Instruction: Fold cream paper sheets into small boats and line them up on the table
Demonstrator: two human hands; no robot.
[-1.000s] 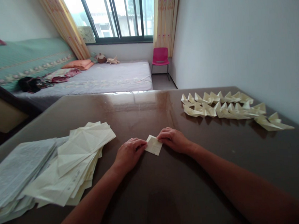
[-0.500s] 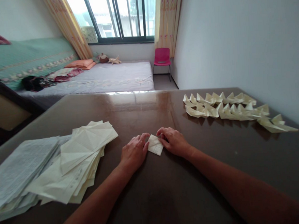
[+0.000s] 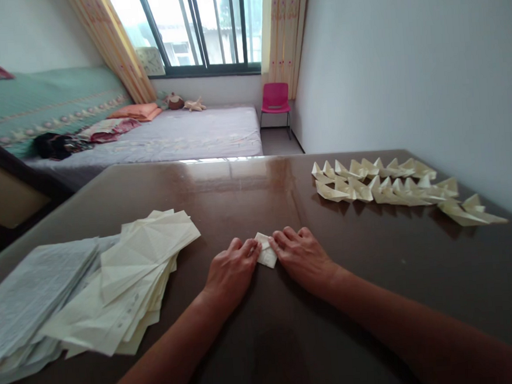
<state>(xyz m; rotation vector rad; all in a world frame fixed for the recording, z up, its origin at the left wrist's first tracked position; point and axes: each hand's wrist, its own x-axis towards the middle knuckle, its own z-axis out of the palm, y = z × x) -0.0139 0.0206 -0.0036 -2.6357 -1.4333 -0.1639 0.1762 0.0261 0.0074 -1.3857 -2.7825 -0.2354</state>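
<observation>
A small folded square of cream paper (image 3: pixel 266 257) lies on the table, one corner toward the far side, with fold lines on its face. My left hand (image 3: pixel 234 268) pinches its left edge between thumb and fingers. On the opposite edge, my right hand (image 3: pixel 302 256) grips the paper with thumb and index finger, the other fingers curled. The fingers cover both side corners of the square. Rows of folded paper boats (image 3: pixel 382 189) stand at the right of the table, one larger boat (image 3: pixel 470 211) nearest me.
On the left of the brown glossy table (image 3: pixel 238 187) lie loose creased cream sheets (image 3: pixel 150 252), partly over a stack of printed paper (image 3: pixel 39 289). Beyond the table are a bed (image 3: pixel 208 131), a pink chair (image 3: pixel 274 99) and a window. A wall runs along the right.
Both hands have closed in on the folded paper, the right one coming slightly nearer to me. Less of the paper shows now. The whole view has shifted slightly.
</observation>
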